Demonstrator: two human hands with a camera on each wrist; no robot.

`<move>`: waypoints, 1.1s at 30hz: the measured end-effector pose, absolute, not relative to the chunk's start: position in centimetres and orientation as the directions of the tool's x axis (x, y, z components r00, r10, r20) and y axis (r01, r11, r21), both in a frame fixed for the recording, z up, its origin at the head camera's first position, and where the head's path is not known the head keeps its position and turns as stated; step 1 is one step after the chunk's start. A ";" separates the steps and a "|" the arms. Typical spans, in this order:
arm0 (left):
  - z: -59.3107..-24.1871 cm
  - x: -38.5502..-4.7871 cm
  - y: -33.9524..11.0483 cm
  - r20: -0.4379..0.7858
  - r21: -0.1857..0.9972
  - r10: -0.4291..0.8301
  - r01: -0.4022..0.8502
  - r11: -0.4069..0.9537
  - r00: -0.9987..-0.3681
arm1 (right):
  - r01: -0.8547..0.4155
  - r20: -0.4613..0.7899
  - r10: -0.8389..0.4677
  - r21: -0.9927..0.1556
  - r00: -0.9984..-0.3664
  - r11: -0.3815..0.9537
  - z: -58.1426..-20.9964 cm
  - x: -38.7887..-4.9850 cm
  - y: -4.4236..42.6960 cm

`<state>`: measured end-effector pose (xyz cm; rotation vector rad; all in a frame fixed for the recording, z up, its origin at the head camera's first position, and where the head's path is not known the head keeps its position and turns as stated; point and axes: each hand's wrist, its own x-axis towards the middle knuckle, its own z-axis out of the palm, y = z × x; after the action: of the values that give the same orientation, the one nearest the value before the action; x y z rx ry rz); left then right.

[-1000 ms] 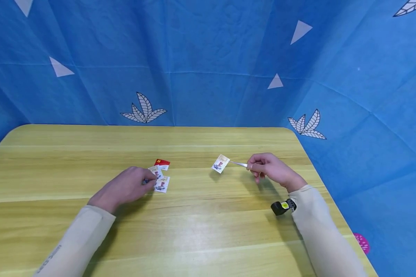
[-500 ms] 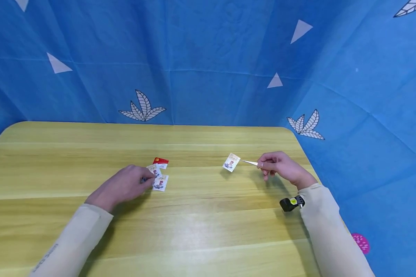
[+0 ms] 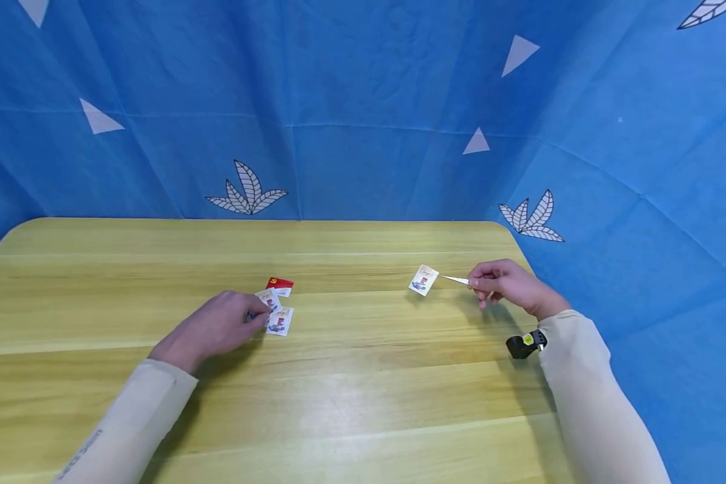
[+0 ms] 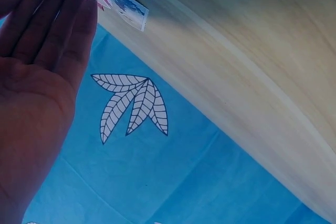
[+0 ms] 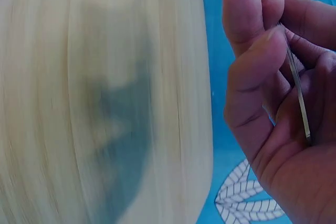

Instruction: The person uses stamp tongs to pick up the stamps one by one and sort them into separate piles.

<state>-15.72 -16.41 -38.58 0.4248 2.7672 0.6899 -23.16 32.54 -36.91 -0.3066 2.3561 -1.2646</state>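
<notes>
My right hand [image 3: 511,286] pinches a pair of tweezers [image 3: 456,279], whose tips hold a small printed stamp [image 3: 423,279] above the table, to the left of the hand. In the right wrist view the metal tweezers [image 5: 299,90] cross the curled fingers. My left hand [image 3: 218,326] brings its thumb and index finger together on a small group of overlapping stamps [image 3: 279,321]; a red-topped stamp [image 3: 280,285] shows at the back of the group. In the left wrist view a stamp [image 4: 126,4] sticks out beyond the left fingers; whether the group touches the table cannot be told.
The wood-grain table [image 3: 339,390] stretches beneath both hands. Behind it and along its right side hangs a blue patterned curtain [image 3: 363,81]. A black strapped device [image 3: 523,345] hangs at the right wrist.
My right hand has moved to the right, carrying the tweezers and their stamp further from the group. The left hand stays at its stamps.
</notes>
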 end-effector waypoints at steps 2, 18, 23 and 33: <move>-38.5 -15.6 -16.4 -0.177 0.487 0.337 0.216 0.847 -0.925 | 0.025 -0.285 -0.386 -0.830 -0.877 0.557 -36.8 -23.4 33.0; -38.7 -15.7 -16.4 -0.160 0.498 0.348 0.229 0.837 -0.924 | 0.052 -0.341 -0.409 -0.818 -0.847 0.573 -37.4 -24.8 36.4; -38.8 -15.9 -16.4 -0.152 0.496 0.342 0.228 0.838 -0.927 | 0.080 -0.379 -0.382 -0.790 -0.843 0.608 -37.4 -25.4 36.8; -38.9 -15.8 -16.5 -0.171 0.511 0.331 0.203 0.835 -0.928 | 0.159 -0.462 -0.314 -0.735 -0.830 0.659 -37.2 -25.7 36.6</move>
<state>-15.83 -16.52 -38.85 0.4096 2.7625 0.7286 -25.68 36.63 -37.24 -0.1193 2.3068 -1.0958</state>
